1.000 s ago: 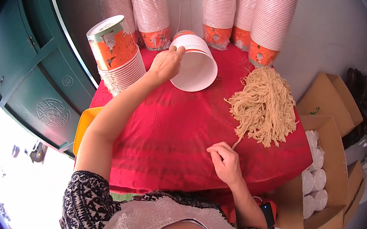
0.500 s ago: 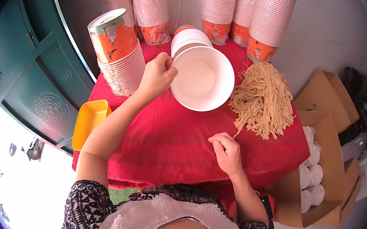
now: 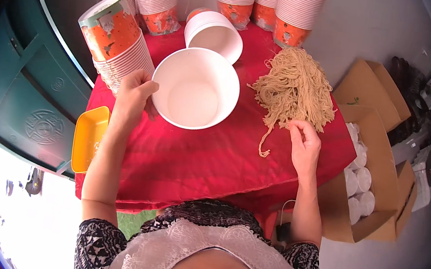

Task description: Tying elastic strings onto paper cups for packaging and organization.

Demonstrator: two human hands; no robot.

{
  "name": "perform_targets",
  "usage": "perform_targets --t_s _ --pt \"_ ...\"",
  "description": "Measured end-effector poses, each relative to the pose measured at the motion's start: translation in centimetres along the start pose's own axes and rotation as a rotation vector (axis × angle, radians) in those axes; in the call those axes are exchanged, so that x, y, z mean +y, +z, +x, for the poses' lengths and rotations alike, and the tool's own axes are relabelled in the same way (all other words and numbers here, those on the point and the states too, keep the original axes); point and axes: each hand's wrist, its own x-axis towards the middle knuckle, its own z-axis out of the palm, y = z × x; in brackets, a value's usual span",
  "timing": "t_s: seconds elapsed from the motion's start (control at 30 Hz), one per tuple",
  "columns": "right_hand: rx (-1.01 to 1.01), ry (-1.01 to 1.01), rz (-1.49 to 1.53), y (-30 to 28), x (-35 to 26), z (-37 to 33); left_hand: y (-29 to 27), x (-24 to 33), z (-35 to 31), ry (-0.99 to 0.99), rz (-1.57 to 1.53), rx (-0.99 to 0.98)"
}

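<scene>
A wide white paper tub (image 3: 195,100) is tilted so that its bare inside faces me. My left hand (image 3: 132,99) grips its rim on the left side, thumb and fingers closed. Further right lies a heap of tan cord (image 3: 299,88), its strands tangled and one loose end trailing toward me. At the near edge of this heap my right hand (image 3: 305,149) is closed in a pinch on tan cord; the exact strand is partly hidden by the fingertips. Behind the held tub, nested white tubs (image 3: 218,36) lie on their side.
Left on the red-covered table (image 3: 195,169) stands a stack of orange-patterned tubs (image 3: 111,32), above a yellow tray (image 3: 87,141). Tall tub stacks (image 3: 300,8) line the back wall. A cardboard box (image 3: 383,153) holding white rolled or cup-like items sits right of the table.
My left hand has brought the tub nearer and leftward, away from the nested tubs. My right hand has moved up and right to the cord heap. The whole view has shifted slightly.
</scene>
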Motion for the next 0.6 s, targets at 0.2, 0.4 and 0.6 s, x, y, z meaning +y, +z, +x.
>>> perform_targets --t_s 0.2,0.4,0.6 --pt "-0.295 -0.128 -0.312 -1.6 1.1 0.0 -0.5 -1.7 -1.2 -0.121 -0.129 -0.051" --pt "-0.414 -0.234 -0.331 -0.9 1.5 -0.3 -0.5 -1.9 -2.7 -0.137 -0.157 0.05" --pt "-0.302 -0.16 -0.406 0.8 1.7 0.6 -1.3 -3.2 -4.5 0.274 0.267 0.417"
